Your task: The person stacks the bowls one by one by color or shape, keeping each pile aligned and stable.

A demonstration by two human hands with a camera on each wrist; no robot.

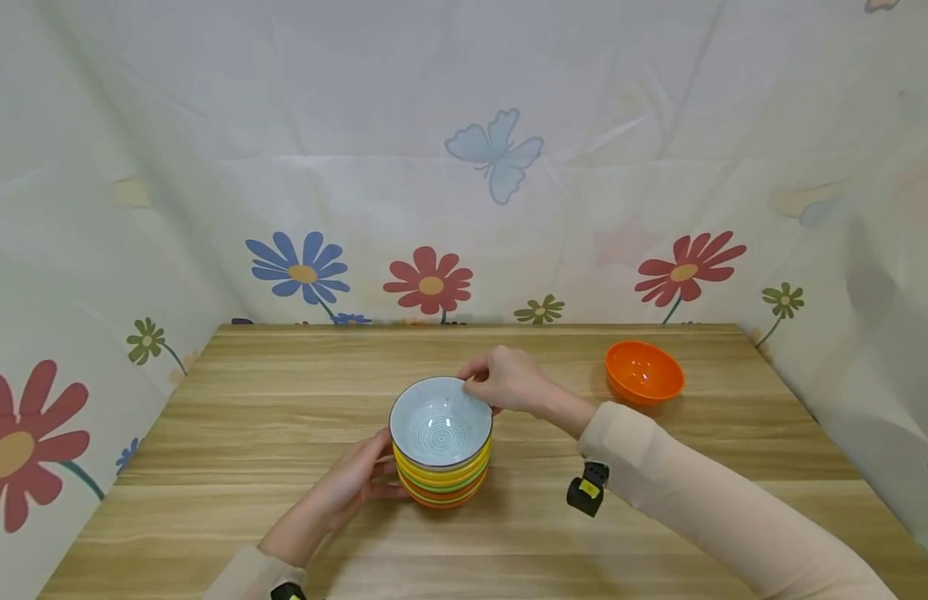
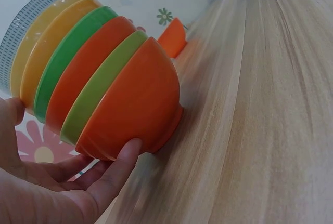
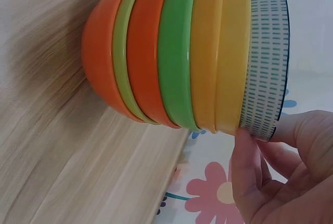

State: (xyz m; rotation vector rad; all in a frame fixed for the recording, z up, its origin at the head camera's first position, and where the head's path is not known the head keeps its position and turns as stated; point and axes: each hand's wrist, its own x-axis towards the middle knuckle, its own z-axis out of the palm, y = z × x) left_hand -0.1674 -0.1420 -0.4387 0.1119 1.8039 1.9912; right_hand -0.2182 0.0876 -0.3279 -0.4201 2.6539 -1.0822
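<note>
A stack of several nested bowls [image 1: 443, 475] stands at the middle of the wooden table [image 1: 238, 417]. From the bottom they run orange [image 2: 140, 99], light green, orange, green [image 3: 177, 52] and yellow. A pale blue patterned bowl [image 1: 441, 422] sits on top. My right hand [image 1: 484, 383] reaches over from the right and pinches the far rim of that patterned bowl [image 3: 265, 63], thumb [image 3: 248, 154] on its outer wall. My left hand [image 1: 373, 475] lies against the near left side of the stack, its straight fingers [image 2: 122, 161] touching the bottom orange bowl.
A single orange bowl [image 1: 644, 372] stands alone at the back right of the table, also seen in the left wrist view [image 2: 174, 37]. Flower-print cloth [image 1: 426, 283] walls the table at the back and both sides. A black-and-yellow wrist camera [image 1: 587, 488] hangs under my right sleeve.
</note>
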